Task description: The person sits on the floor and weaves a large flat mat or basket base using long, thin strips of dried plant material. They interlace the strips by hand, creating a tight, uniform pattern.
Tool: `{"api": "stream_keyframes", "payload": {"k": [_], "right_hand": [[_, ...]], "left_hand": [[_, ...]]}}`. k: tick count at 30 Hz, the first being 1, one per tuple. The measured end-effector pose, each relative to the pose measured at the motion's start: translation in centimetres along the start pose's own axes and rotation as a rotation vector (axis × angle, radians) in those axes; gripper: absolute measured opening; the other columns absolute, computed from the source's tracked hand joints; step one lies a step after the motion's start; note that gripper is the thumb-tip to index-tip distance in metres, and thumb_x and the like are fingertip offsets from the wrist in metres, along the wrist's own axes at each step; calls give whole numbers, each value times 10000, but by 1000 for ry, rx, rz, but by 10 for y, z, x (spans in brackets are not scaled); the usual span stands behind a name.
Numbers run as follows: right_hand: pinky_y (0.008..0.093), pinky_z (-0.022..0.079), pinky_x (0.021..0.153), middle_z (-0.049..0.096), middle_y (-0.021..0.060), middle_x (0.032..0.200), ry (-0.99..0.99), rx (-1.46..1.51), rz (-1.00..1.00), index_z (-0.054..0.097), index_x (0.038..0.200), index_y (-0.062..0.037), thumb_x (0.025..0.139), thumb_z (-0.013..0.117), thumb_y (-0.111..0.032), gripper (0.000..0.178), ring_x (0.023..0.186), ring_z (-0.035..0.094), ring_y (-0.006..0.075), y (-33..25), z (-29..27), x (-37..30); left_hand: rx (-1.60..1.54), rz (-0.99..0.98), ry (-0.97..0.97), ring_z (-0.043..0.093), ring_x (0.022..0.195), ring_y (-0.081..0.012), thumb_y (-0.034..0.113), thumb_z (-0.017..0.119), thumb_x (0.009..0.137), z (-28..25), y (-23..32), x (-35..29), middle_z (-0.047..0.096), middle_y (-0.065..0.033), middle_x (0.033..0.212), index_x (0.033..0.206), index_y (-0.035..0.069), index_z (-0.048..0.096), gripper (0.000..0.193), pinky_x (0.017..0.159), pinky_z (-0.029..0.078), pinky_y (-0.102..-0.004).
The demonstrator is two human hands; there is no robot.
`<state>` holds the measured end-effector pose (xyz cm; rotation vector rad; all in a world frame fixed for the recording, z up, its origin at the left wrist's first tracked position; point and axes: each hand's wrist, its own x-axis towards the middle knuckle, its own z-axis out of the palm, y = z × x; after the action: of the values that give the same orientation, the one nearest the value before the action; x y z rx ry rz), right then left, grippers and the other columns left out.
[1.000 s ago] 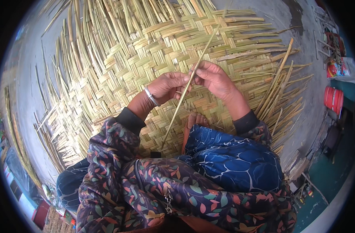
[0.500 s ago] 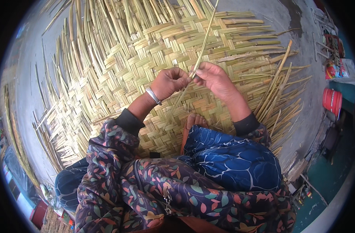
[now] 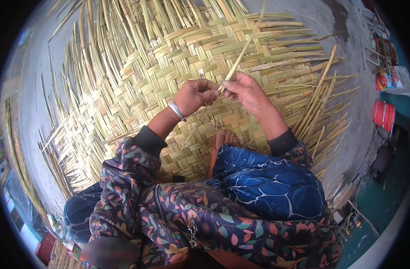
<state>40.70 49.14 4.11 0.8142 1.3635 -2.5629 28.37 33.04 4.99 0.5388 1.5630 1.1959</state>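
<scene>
Both my hands meet above a large woven mat [image 3: 169, 67] of flat, pale green-yellow split stalks. A long thin split stalk strip [image 3: 239, 57] runs between them, its upper end slanting away to the far right. My left hand [image 3: 197, 95], with a silver bracelet at the wrist, pinches the strip's lower part. Thumb and fingers of my right hand [image 3: 246, 93] close on it just above. The strip's tail hangs down below the fingers, over the weave. My bare foot [image 3: 225, 138] rests on the mat just below the hands.
Unwoven stalk ends [image 3: 90, 40] fan out along the mat's far and left edges. Loose stalks [image 3: 319, 96] lie across its right side. Farther right stand a red round container [image 3: 384, 115] and a plastic bag [image 3: 400, 80]. More long stalks [image 3: 19, 157] lie at the far left.
The strip's upper end has swung to the right and turned its flat side up. Its tail has shifted left. Both hands stay nearly in place, still pinching it.
</scene>
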Motion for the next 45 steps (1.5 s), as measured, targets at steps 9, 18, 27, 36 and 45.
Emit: {"api": "stream_keyframes", "payload": {"k": [9,18,27,36,45], "right_hand": [[188,448,546,615,-9,772,-43,-95,46,582,959,-83,843,645,-186,167,612,559,54,1,-1,1],[208,473,504,617,13,749,157,-424,-190,584,914,-23,862,624,-139,133,574,564,62,9,6,12],[188,426,503,597,-9,716,357,-438,-355,602,848,-35,843,662,-188,165,569,545,44,-27,-21,24],[189,438,522,592,-2,691,25,-365,17,602,865,-47,840,668,-221,187,596,551,53,8,5,17],[218,489,505,590,12,670,191,-463,-192,602,858,-7,845,664,-212,214,574,570,70,-9,-2,22]], "left_hand": [[-199,-128,-81,492,516,-56,189,704,814,2,-7,0,569,12,620,808,33,593,191,456,392,-200],[40,-279,9,526,479,-79,249,748,770,2,-9,7,595,-15,616,756,32,623,251,436,428,-219],[60,-319,-158,590,525,-104,251,710,802,0,-38,1,621,-29,634,787,21,656,237,489,495,-239],[33,-235,-35,591,523,-103,204,698,810,7,-18,4,622,-46,638,815,-8,650,218,475,497,-235],[-25,-310,-82,569,529,-91,239,722,790,9,-45,-2,615,-23,644,854,13,677,239,493,488,-227]]}}
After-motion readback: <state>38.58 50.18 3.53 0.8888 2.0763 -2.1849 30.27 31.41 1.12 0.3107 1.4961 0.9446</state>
